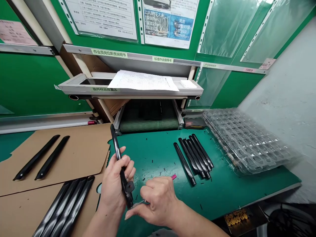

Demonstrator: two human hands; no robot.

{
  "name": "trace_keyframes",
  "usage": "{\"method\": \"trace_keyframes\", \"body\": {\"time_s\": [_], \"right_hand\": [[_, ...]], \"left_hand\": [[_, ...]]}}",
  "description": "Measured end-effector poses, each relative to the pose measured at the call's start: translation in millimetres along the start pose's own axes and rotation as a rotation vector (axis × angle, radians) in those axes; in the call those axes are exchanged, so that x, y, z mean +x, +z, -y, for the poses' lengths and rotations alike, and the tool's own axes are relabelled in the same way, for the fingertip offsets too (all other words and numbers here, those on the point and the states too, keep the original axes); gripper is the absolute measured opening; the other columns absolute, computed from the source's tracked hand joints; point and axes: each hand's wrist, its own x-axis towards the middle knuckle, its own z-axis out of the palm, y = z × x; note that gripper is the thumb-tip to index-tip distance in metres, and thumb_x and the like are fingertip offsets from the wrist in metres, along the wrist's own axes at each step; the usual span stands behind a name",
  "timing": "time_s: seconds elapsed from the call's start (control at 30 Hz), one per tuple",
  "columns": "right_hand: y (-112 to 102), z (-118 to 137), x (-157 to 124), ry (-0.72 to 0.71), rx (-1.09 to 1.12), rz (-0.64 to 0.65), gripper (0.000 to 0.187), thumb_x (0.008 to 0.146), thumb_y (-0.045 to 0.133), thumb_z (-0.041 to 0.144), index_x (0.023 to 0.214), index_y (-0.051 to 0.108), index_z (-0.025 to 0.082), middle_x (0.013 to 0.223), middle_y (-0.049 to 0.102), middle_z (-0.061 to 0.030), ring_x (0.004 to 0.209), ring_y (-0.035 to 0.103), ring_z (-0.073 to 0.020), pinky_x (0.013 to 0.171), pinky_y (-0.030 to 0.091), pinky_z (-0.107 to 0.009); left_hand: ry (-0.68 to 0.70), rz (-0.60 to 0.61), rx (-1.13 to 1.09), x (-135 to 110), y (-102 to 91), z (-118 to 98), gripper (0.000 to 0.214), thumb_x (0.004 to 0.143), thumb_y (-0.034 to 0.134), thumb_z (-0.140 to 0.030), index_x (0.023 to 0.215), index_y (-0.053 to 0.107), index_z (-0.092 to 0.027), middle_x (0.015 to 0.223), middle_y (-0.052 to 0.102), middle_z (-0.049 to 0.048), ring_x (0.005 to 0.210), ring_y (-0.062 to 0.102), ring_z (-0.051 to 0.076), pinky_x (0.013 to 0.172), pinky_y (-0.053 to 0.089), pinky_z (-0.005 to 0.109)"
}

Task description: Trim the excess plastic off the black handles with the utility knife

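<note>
Glossy, black, long, narrow plastic-looking part (pixel 123 179) slants above the green tabletop (pixel 148 148), near centre, the left hand (pixel 115 181) clamped around it, apparently steadying its near end for the slim metal blade (pixel 138 204) gripped by the right hand (pixel 158 197); flat brown cardboard (pixel 86 148) under similar black pieces (pixel 52 158) at left perhaps protects their shine.

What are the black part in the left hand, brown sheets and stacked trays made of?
Black part: probably plastic, glossy; sharp highlights, though coated metal is possible.
Brown sheets: apparently cardboard, matte; plain brown with a ragged edge.
Stacked trays: likely thin clear plastic, shiny; see-through with glints.
</note>
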Motion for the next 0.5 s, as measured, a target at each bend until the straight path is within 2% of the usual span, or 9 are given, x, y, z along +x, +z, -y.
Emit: {"method": "trace_keyframes", "body": {"time_s": [0.1,0.2,0.27,0.37,0.5], "right_hand": [[-0.3,-0.3,-0.3,-0.019,-0.004,-0.024,0.083,0.091,0.018,0.084,0.046,0.040,0.019,0.042,0.039,0.0017,0.040,0.035,-0.0093,0.049,0.011,-0.033],[-3.7,-1.7,3.1,0.039,-0.001,-0.041,0.082,0.086,0.019,0.089,0.050,0.043,0.020,0.047,0.042,0.0021,0.044,0.039,-0.0100,0.049,0.015,-0.031],[-7.0,-4.0,7.4,0.051,-0.014,-0.008,0.083,0.081,0.018,0.094,0.054,0.046,0.020,0.051,0.046,0.0019,0.047,0.043,-0.0108,0.048,0.017,-0.031],[-10.8,-8.2,13.3,-0.012,-0.053,0.103,0.086,0.073,0.018,0.099,0.059,0.050,0.020,0.054,0.049,0.0014,0.049,0.047,-0.0116,0.048,0.018,-0.029],[-9.8,-9.4,13.0,-0.095,-0.084,0.151,0.086,0.074,0.019,0.099,0.056,0.049,0.020,0.050,0.046,0.0018,0.045,0.045,-0.0104,0.047,0.015,-0.029]], "left_hand": [[-0.016,0.041,-0.133,2.0,-5.4,-2.0,0.026,0.089,0.061,-0.018,0.115,0.066,-0.020,0.073,0.047,-0.0038,0.048,0.037,0.004,0.039,0.037,0.013],[-0.046,0.047,-0.124,3.5,-12.3,-2.0,0.028,0.097,0.053,-0.025,0.120,0.065,-0.015,0.077,0.052,0.0004,0.052,0.045,0.005,0.044,0.045,0.015],[-0.032,0.066,-0.073,3.1,-15.1,-0.9,0.026,0.096,0.057,-0.025,0.117,0.066,-0.013,0.074,0.051,-0.0010,0.048,0.042,0.004,0.040,0.042,0.013],[-0.046,0.119,-0.050,1.6,-15.3,0.8,0.018,0.093,0.063,-0.019,0.108,0.068,-0.012,0.071,0.049,-0.0034,0.042,0.036,0.000,0.034,0.037,0.010],[-0.129,0.147,-0.147,-0.1,-11.9,0.6,0.018,0.099,0.049,-0.014,0.102,0.066,-0.010,0.068,0.046,-0.0046,0.037,0.034,-0.002,0.030,0.034,0.008]]}}
